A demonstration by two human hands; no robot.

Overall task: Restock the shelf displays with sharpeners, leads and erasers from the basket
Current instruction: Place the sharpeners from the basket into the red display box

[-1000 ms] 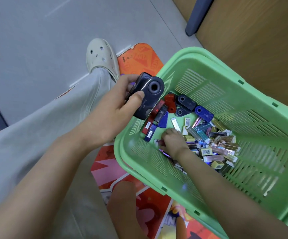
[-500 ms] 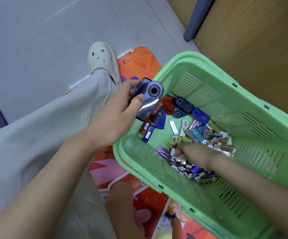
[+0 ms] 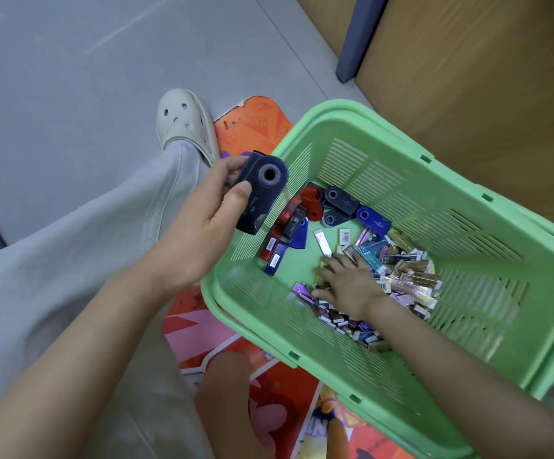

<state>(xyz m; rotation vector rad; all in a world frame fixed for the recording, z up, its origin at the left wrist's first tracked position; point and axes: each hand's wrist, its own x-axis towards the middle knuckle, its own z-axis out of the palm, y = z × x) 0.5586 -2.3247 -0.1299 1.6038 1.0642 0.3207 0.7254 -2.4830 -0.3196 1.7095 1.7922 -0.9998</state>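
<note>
Left hand (image 3: 209, 223) has a dark navy sharpener (image 3: 262, 197) pinched, thumb across the front face and fingers curled round the back, with the hole end pointing up. It's held in the air right at the left wall of the green basket (image 3: 467, 185), so that one's out of the pile.

Just right of and below that grip, on the basket floor, there's a loose bunch of other sharpeners: a red one (image 3: 312, 202), a dark one (image 3: 338, 200) and a blue one (image 3: 373, 221), all touching or nearly. Directly under the held sharpener sit some flat red and blue cases (image 3: 277, 256) with barcode labels.

Further right, the right hand (image 3: 352, 288) is down inside the basket with its fingers splayed out flat on the heap of lead packs (image 3: 411, 279), pressing on them, not wrapped round anything I can make out. The packs spread out on both sides of that hand, towards the near wall too.

Left of the gripping hand: a pale trouser leg (image 3: 87, 246), a cream clog (image 3: 183, 124) and an orange printed mat (image 3: 255, 127) under the basket.
</note>
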